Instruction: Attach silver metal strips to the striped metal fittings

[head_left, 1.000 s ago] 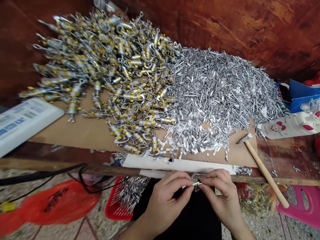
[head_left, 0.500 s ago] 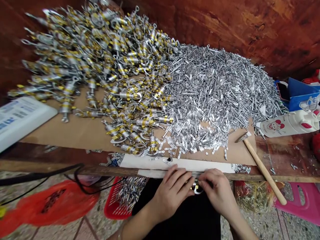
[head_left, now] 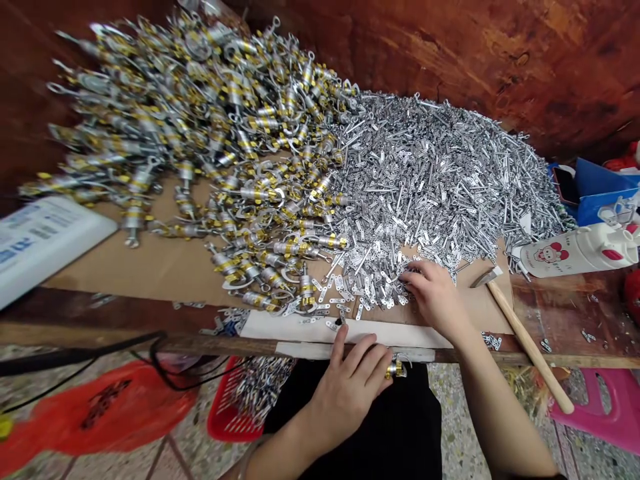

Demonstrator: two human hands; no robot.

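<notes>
My left hand [head_left: 345, 383] is curled at the table's front edge over a silver fitting with yellow bands [head_left: 397, 369]. The curved metal end of that fitting sticks out past my fingertips, and the rest is under the hand. My right hand [head_left: 434, 299] reaches onto the near side of a heap of small metal parts [head_left: 425, 180]. Its fingers are bent together among small flat plates with holes [head_left: 370, 293]; whatever they pinch is too small to make out. To the left lies a big pile of similar yellow-banded fittings [head_left: 200, 113].
A hammer [head_left: 530, 347] lies across the front edge at the right, near a white bottle [head_left: 570, 252] and a blue box [head_left: 603, 193]. On the left is a white box [head_left: 50, 233]. Below stand a red basket [head_left: 220, 413] and a pink stool [head_left: 605, 407].
My right hand has left the fitting at the table edge and moved up to the heap of metal parts. The left hand stays with the fitting, its index finger more raised.
</notes>
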